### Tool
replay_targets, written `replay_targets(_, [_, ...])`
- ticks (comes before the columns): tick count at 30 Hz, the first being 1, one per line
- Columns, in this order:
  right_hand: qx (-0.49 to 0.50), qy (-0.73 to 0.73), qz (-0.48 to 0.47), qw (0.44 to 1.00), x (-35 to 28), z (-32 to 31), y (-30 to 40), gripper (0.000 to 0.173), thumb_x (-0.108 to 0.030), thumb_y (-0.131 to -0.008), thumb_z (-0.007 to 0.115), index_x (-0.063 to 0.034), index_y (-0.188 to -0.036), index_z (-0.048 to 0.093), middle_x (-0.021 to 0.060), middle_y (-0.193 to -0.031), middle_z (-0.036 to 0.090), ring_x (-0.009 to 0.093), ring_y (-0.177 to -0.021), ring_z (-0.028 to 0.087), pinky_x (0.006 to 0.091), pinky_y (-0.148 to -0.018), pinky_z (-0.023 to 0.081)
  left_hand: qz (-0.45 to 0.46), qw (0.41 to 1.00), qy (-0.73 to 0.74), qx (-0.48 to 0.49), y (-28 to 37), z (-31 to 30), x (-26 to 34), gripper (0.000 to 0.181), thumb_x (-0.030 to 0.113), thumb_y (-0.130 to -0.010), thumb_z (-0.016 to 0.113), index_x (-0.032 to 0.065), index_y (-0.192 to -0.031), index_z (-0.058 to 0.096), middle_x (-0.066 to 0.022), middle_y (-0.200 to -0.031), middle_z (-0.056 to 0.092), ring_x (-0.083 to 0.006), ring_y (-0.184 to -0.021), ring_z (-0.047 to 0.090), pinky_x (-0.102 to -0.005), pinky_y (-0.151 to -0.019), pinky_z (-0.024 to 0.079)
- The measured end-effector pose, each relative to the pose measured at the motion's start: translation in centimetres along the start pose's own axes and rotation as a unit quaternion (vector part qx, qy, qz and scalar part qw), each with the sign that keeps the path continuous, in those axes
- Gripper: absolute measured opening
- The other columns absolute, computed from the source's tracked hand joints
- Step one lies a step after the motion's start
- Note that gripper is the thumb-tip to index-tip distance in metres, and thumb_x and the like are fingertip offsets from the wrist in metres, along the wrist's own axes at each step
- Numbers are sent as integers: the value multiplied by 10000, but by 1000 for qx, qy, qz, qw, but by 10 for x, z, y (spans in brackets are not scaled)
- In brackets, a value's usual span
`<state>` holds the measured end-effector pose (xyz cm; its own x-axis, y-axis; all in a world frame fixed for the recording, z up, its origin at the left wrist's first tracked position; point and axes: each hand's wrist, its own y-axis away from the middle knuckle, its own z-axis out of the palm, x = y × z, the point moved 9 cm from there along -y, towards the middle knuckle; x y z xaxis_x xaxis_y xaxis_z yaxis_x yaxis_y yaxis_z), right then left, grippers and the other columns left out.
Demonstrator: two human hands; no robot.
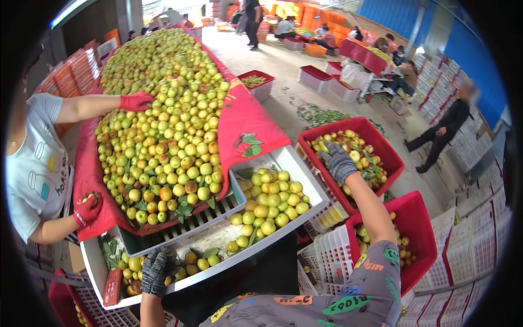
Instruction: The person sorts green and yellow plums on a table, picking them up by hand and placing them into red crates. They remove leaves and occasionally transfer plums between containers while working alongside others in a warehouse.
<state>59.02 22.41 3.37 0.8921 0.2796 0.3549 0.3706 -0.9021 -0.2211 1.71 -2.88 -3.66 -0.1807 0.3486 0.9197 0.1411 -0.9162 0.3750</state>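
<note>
My left hand (154, 273), in a grey knitted glove, is at the front left of a white tray (196, 241). It touches the yellow-green jujube-like fruits there; its palm and most fingertips are hidden. To the right, my right hand (340, 162), gloved alike, reaches palm down over a red-lined crate (390, 161) of mixed fruits and leaves. Its fingers are stretched and slightly apart on the fruits. A larger group of fruits (269, 200) lies in the tray's right part. Beyond it, a great heap of fruits (163, 135) covers a table draped in red cloth (249, 122).
A co-worker in red gloves (137, 101) stands at the left of the heap, one hand holding fruits. A red box (112, 287) sits in the tray's left corner. Another red-lined crate (421, 241) stands beside my right arm. Stacked white crates (470, 249) are at right; a person (443, 122) walks there.
</note>
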Motion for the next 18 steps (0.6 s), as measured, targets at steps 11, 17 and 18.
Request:
replay_targets(11, [109, -72, -11, 991, 69, -8, 13, 419, -221, -596, 744, -145, -1000, 662, 216, -1327, 473, 366, -1145, 504, 443, -970, 407, -3, 998, -32, 57, 12, -11, 0, 263, 237, -912, 574, 28, -1072, 580, -71, -912, 641, -159, -781, 640, -276, -674, 538])
replay_targets(17, [-71, 38, 316, 945, 200, 79, 12, 483, -222, -839, 548, -184, -1315, 473, 118, -1426, 385, 333, -1289, 386, 404, -1050, 343, 233, 913, -310, 128, 2, -22, 44, 173, 159, -904, 573, 21, -999, 612, -71, -822, 638, -183, -771, 625, -295, -705, 503])
replay_targets(18, [-132, 34, 437, 889, 202, 66, 14, 450, -254, -895, 507, -163, -1333, 457, 136, -1428, 379, 330, -1285, 391, 407, -1042, 352, 205, 928, -279, 136, -2, -22, 56, 173, 159, -903, 565, 25, -1000, 615, -86, -844, 638, -203, -797, 627, -307, -721, 500])
